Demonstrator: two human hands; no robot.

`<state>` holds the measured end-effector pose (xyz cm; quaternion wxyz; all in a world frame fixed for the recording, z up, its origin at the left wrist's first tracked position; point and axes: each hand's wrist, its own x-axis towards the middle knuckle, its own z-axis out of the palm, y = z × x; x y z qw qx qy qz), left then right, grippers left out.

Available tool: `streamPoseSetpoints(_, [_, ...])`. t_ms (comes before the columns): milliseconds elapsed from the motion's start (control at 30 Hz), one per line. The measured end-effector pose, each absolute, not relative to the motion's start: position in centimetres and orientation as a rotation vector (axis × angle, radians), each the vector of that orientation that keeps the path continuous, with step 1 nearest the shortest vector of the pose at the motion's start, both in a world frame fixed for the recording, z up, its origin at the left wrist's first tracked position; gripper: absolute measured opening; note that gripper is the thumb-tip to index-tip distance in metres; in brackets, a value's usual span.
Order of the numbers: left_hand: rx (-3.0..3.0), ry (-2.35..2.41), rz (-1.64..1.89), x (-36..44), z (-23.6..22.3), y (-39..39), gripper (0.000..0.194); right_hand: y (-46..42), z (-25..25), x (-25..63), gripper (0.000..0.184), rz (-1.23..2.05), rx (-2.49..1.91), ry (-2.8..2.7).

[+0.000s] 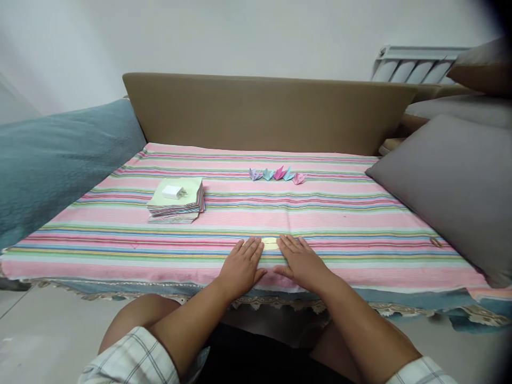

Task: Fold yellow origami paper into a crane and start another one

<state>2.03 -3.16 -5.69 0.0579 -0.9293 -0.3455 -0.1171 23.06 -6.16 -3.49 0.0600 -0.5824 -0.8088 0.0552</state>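
Note:
A small pale yellow piece of paper (270,244) lies on the striped cloth (340,224), its two ends covered by my hands. My left hand (244,266) rests palm down on its left end, fingers stretched out. On the right end, my right hand (302,261) lies flat too, its thumb pointing inward. Only the middle of the paper shows between the fingertips. Beyond the hands stands a row of several folded paper cranes (279,173) in lilac, blue and pink. To the left is a stack of square coloured paper (178,201) with a white plug adapter (173,192) on top.
The cloth covers a sofa seat with a brown backrest (260,114) behind. A blue-covered armrest (72,154) bounds the left side. Grey cushions (452,186) lean at the right, near a small brown object (436,242). A white radiator (416,64) is on the wall.

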Motion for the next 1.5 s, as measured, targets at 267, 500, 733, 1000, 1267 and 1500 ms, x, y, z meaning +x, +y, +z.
streamPoseSetpoints(267, [-2.827,-1.086,-0.330,2.1,-5.5,-3.2,0.058,-4.9,-3.9,19.9,0.054,0.166,-1.345,-2.448])
streamPoseSetpoints(500, [-2.858,-1.106,-0.327,1.7,-5.3,-3.0,0.063,-3.3,-5.4,20.6,0.030,0.271,-1.346,-2.175])
streamPoseSetpoints(733, [-2.873,-1.230,-0.344,0.3,-4.1,-2.9,0.058,-2.6,-4.1,20.8,0.019,0.306,-1.383,-2.222])
streamPoseSetpoints(1000, [-2.815,-1.444,-0.638,-0.6,-2.4,-1.3,0.024,-2.7,-3.2,20.6,0.018,0.270,-1.472,-2.297])
streamPoseSetpoints(1267, [-2.755,-1.476,-0.679,3.0,-3.5,-0.3,0.027,-2.5,-3.2,20.6,0.018,0.233,-1.416,-2.336])
streamPoseSetpoints(1500, [-2.705,-1.538,-0.651,3.9,-3.4,0.0,0.022,-2.5,-3.3,20.8,0.011,0.332,-1.430,-2.218])
